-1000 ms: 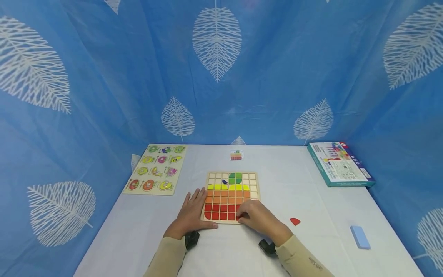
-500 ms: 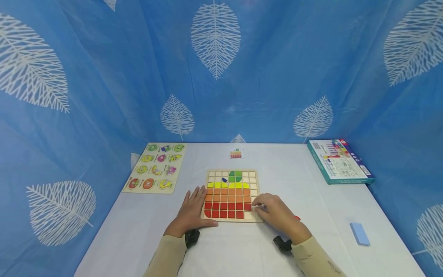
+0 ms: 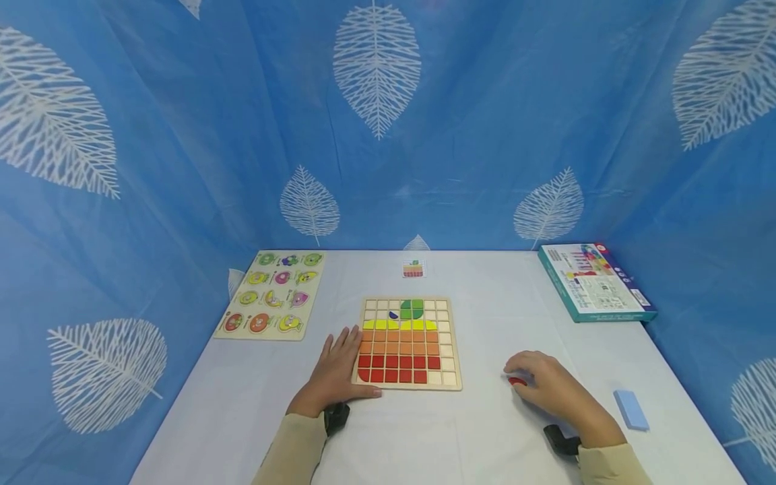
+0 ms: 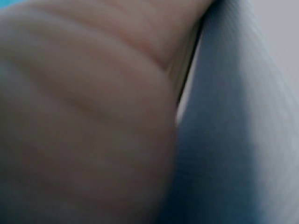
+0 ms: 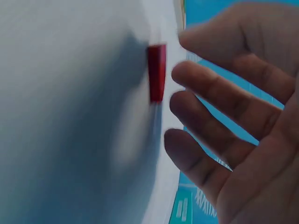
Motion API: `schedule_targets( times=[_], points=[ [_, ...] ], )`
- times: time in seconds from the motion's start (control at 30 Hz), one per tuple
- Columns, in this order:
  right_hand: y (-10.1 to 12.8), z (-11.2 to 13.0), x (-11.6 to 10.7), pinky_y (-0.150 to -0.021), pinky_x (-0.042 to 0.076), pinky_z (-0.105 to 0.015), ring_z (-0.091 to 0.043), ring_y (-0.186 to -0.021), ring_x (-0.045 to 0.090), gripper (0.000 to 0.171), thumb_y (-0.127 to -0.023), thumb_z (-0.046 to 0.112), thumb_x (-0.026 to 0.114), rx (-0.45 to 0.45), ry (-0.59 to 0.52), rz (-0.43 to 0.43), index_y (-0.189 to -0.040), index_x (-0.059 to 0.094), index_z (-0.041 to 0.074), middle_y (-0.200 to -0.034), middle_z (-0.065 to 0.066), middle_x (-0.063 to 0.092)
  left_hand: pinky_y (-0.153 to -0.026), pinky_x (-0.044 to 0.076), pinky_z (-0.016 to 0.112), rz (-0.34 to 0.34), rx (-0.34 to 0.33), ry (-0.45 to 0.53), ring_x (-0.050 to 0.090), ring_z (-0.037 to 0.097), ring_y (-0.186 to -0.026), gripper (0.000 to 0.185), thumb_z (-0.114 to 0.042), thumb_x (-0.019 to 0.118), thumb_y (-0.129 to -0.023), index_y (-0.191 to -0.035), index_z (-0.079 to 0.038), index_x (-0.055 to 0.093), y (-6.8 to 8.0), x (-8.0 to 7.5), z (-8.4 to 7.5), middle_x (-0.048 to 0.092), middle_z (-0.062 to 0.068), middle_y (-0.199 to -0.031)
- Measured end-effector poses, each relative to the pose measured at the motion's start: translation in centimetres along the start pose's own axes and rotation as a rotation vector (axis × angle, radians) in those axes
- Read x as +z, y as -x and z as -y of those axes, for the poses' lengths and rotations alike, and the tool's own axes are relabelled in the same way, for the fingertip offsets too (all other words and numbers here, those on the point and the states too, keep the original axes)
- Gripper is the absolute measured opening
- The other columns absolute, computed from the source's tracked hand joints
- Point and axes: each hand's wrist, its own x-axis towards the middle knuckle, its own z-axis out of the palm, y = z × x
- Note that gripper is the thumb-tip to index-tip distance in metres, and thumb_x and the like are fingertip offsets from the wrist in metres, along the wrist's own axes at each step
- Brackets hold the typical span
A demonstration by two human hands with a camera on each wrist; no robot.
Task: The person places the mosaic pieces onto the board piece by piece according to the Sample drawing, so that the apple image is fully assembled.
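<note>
— At frame centre: wooden grid board (image 3: 407, 343) on the white surface (image 3: 424, 438), steadied along its left edge by the flat, spread left hand (image 3: 335, 374).

— And lower right?

— Right hand (image 3: 548, 391), off the board since a second ago, fingers loosely open and reaching over the red piece (image 3: 517, 381), not yet pinching it. Likely the next piece for the board.

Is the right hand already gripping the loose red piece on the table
No, in the right wrist view the right hand is open with its fingers apart from the red piece, which lies on the table.
</note>
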Motion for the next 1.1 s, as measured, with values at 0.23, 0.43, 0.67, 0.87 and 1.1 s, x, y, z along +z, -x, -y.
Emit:
schedule_targets(
  times=[0.23,0.43,0.67,0.87,1.1],
  points=[
    [1.0,-0.7,-0.1,-0.097,0.055,-0.051,-0.024,-0.109,0.069,0.031,-0.084,-0.004,0.082,0.069,-0.011,0.072,-0.105,0.08,0.019,-0.109,0.009,0.074,-0.125,0.002,0.059,-0.011,-0.006,-0.009,0.014,0.035,-0.158,0.135,-0.074,0.086,-0.067,-0.167,-0.005,0.027,0.0,0.1,0.1,0.026,0.014,-0.171],
    [0.8,-0.2,0.1,-0.092,0.058,-0.047,-0.02,-0.102,0.07,0.029,-0.084,-0.003,0.085,0.076,0.012,0.07,-0.103,0.08,0.017,-0.104,0.01,0.073,-0.124,0.003,0.06,-0.014,0.005,0.01,0.015,0.037,-0.158,0.135,-0.073,0.087,-0.067,-0.166,-0.004,0.028,-0.1,0.2,0.2,0.027,0.016,-0.171],
    [0.6,-0.1,0.6,-0.083,0.059,-0.035,-0.007,-0.09,0.064,0.03,-0.083,-0.003,0.087,0.025,-0.004,0.049,-0.106,0.078,0.015,-0.103,0.013,0.068,-0.125,0.002,0.057,0.009,-0.009,-0.012,0.013,0.034,-0.159,0.137,-0.075,0.085,-0.067,-0.167,-0.005,0.025,-0.1,0.1,0.1,0.024,0.013,-0.172],
    [0.5,0.1,0.5,-0.078,0.058,-0.032,-0.006,-0.085,0.06,0.03,-0.082,-0.002,0.087,0.062,-0.011,0.065,-0.103,0.078,0.017,-0.099,0.015,0.064,-0.125,0.003,0.059,-0.007,0.014,-0.001,0.015,0.036,-0.158,0.135,-0.073,0.086,-0.068,-0.166,-0.003,0.026,-0.1,0.0,0.0,0.026,0.015,-0.171],
    [0.1,0.5,-0.1,-0.068,0.054,-0.028,-0.005,-0.076,0.057,0.025,-0.083,0.0,0.087,0.049,-0.079,0.072,-0.091,0.074,0.019,-0.087,0.015,0.063,-0.124,0.004,0.06,-0.019,0.017,-0.004,0.017,0.037,-0.157,0.134,-0.072,0.087,-0.068,-0.166,-0.002,0.028,0.0,-0.1,-0.1,0.027,0.016,-0.17]
  ],
)
